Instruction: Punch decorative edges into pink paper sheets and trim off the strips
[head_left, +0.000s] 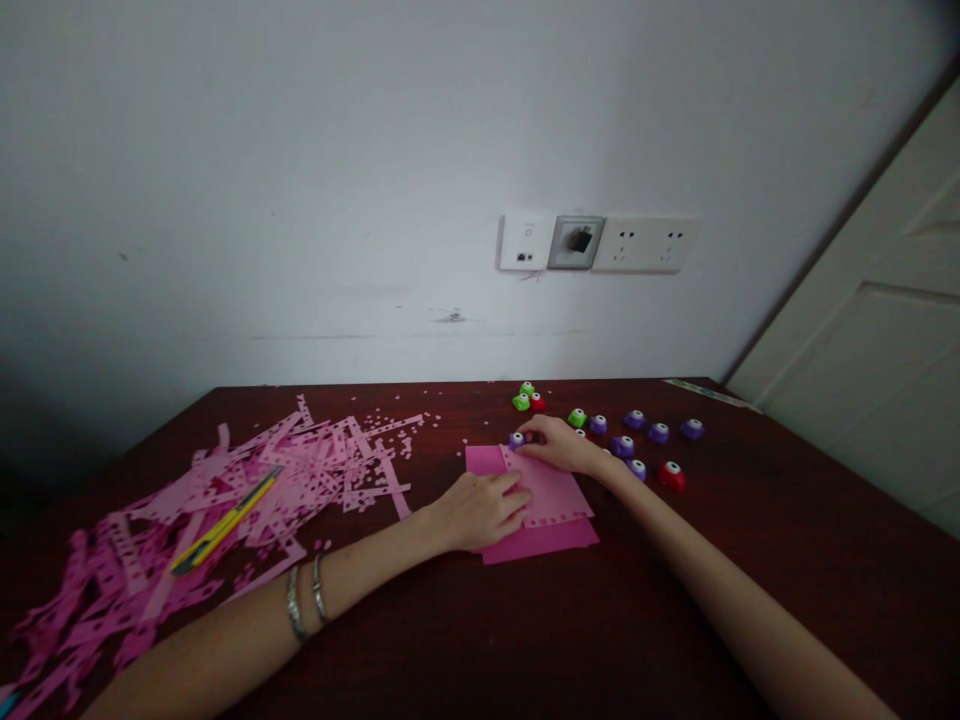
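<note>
Two or more sheets of pink paper lie stacked on the table, a light pink sheet (551, 492) over a darker pink sheet (536, 543). A row of small punched holes runs along the light sheet's near edge. My left hand (484, 510) rests on the sheets, fingers stretched out toward the right. At the far edge of the paper, my right hand (555, 445) has its fingers around a small purple paper punch (516, 440) with a white round button. Part of the punch is hidden by the fingers.
Pink paper strips (322, 470) and punched bits pile up on the left, with a yellow utility knife (229, 520) on top. Several purple punches (658, 433), a red punch (671, 476) and green punches (521, 402) stand behind and right. Wall sockets (645, 245) are above the table.
</note>
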